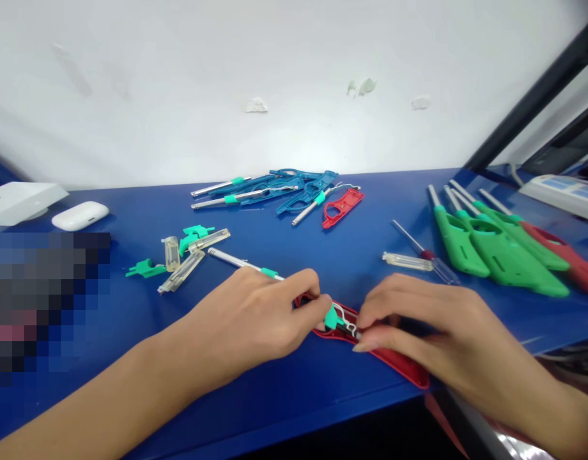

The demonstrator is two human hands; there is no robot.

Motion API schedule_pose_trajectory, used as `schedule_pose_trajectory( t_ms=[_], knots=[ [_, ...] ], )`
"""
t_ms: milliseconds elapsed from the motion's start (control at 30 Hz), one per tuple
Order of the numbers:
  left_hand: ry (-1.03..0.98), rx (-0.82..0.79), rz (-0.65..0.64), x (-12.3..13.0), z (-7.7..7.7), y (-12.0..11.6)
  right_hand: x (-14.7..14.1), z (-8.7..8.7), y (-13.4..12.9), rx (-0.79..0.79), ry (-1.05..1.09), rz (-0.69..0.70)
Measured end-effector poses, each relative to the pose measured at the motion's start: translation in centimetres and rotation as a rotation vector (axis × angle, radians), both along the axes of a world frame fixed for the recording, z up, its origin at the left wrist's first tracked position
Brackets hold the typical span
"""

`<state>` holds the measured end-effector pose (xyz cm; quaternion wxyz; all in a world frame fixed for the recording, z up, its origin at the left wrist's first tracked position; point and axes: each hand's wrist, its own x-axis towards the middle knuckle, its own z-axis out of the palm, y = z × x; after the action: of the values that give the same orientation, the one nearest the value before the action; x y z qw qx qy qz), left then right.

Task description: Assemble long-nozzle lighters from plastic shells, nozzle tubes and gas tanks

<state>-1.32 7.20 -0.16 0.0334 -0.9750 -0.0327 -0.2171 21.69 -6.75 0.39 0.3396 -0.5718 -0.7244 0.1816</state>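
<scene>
A red lighter half-shell (402,365) lies open at the table's front edge, its cavity facing up. Inside it are a green trigger (331,317) and a white wire (344,313). A metal tube with a green collar (269,273) runs from the shell to the upper left, partly behind my left hand. My left hand (279,313) is closed at the shell's left end, fingertips pressed beside the trigger. My right hand (409,319) pinches at the middle of the shell near the wire's end; the small part between its fingertips is mostly hidden.
Clear fuel tanks (183,271) and green triggers (145,268) lie at left. Blue shells (303,191), metal tubes and a small red shell (342,207) sit at the back. At right are a screwdriver (440,265), another tank (407,261) and several green lighters (505,255).
</scene>
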Motion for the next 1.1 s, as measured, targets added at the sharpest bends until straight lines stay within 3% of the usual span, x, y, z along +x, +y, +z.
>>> schedule_pose_trajectory(
  t_ms=[233,500,733,1100],
  knots=[
    [-0.011,0.029,0.007,0.1,0.2,-0.1,0.6,-0.1,0.2,-0.059,0.002,0.054],
    [0.088,0.084,0.015,-0.1,0.8,-0.3,0.4,-0.6,0.6,-0.017,0.019,0.076],
    [0.215,-0.047,0.036,-0.4,1.8,-0.3,0.1,-0.3,0.3,-0.004,-0.009,0.053],
    [0.194,-0.18,0.031,-0.5,1.5,-0.2,0.1,-0.4,0.2,0.011,-0.047,0.098]
  ],
)
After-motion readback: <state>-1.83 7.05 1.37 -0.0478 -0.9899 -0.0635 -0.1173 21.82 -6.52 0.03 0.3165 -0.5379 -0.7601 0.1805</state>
